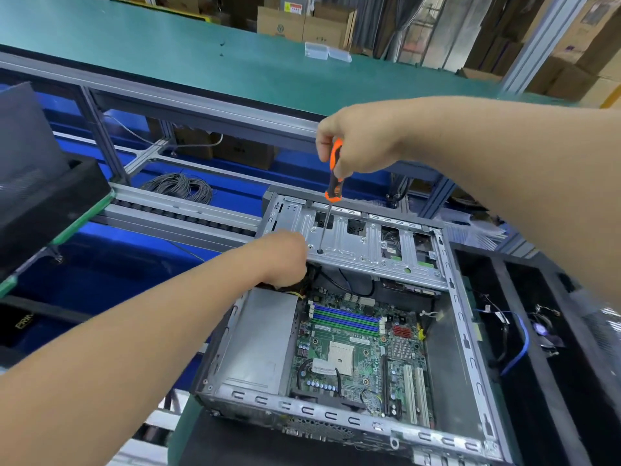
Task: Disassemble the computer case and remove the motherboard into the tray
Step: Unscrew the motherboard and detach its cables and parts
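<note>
The open computer case (336,417) holds the motherboard (356,351) and power supply (258,338). The right hand (359,142) grasps a screwdriver (331,183) upright, tip on the drive cage (363,243); the left hand's (285,257) grip cannot be told.

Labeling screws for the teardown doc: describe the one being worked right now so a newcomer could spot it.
Start at the open computer case and go to the silver drive cage across its far end, above the motherboard. The screw sits near the cage's left front edge, beside the left hand. Unlike the cage's other holes, it has the tip of the orange-and-black screwdriver, gripped by the right hand, planted on it.
</note>
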